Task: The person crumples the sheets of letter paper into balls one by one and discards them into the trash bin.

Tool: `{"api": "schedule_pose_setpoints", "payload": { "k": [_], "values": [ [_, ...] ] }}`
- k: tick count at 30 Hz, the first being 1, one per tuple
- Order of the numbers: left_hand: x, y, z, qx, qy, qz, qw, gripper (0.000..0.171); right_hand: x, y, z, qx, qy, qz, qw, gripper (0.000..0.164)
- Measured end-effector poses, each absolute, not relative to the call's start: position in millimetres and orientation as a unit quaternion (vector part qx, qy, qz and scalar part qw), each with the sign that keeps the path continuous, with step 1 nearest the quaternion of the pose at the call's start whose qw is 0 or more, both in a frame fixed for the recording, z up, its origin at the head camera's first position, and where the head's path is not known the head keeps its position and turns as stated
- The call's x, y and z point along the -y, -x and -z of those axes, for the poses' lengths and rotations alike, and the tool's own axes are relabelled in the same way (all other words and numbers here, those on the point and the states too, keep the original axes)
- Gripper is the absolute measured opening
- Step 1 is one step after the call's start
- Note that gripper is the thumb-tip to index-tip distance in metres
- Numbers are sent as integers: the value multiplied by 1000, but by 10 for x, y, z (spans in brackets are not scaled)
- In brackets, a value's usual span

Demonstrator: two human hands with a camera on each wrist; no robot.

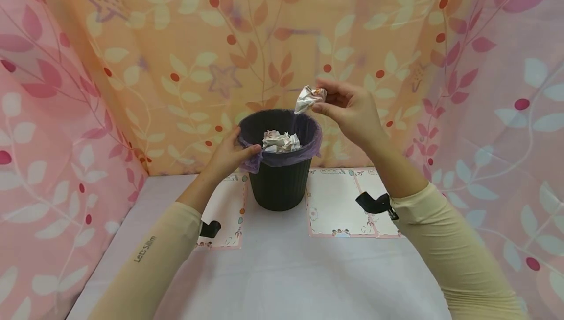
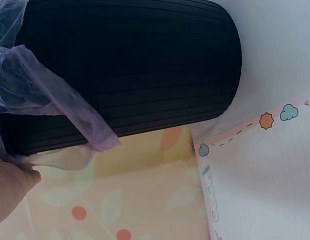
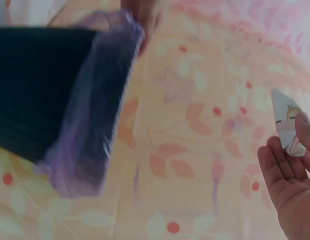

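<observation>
A black ribbed trash bin [image 1: 280, 185] stands upright on the table, lined with a purple plastic bag [image 1: 312, 146] folded over its rim. Crumpled white paper [image 1: 281, 141] lies inside. My left hand [image 1: 229, 156] grips the bin's left rim and the bag there, thumb in front; in the left wrist view only part of that hand [image 2: 12, 187] shows at the bag's edge. Above the bin's right rim, my right hand [image 1: 352, 109] pinches a crumpled paper ball [image 1: 310, 99] between thumb and fingers. The right wrist view shows the paper [image 3: 287, 122] with printed marks, apart from the bin.
Printed sheets with decorated borders lie flat on the white-covered table [image 1: 282, 271]: one sheet [image 1: 222, 212] left of the bin, another sheet [image 1: 337, 207] to its right overlapping a third. A patterned orange curtain [image 1: 264, 41] hangs close behind, with pink curtains at both sides.
</observation>
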State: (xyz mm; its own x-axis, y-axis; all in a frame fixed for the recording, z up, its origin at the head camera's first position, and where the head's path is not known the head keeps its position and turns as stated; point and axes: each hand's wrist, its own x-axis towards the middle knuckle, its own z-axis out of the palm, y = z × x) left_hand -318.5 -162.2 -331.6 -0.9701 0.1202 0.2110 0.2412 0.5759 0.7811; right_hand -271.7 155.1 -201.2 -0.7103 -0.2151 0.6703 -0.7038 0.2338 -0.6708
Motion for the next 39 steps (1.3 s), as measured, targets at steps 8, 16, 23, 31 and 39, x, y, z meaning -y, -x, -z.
{"api": "schedule_pose_setpoints", "payload": {
  "k": [8, 16, 23, 31, 39],
  "values": [
    [1618, 3189, 3316, 885, 107, 448, 67, 110, -1454, 3247, 1626, 813, -275, -481, 178, 43],
    [1597, 3229, 3316, 880, 111, 456, 70, 111, -1407, 3824, 1503, 859, -218, -448, 118, 49],
    [1575, 3216, 3323, 881, 103, 457, 63, 111, -1360, 4162, 1650, 857, -251, -441, 88, 55],
    [1562, 3226, 3316, 882, 107, 455, 64, 113, -1339, 4272, 1798, 879, -281, -383, 49, 50],
    [1548, 3226, 3320, 881, 107, 455, 69, 112, -1379, 4383, 1896, 879, -278, -387, 26, 56]
  ]
}}
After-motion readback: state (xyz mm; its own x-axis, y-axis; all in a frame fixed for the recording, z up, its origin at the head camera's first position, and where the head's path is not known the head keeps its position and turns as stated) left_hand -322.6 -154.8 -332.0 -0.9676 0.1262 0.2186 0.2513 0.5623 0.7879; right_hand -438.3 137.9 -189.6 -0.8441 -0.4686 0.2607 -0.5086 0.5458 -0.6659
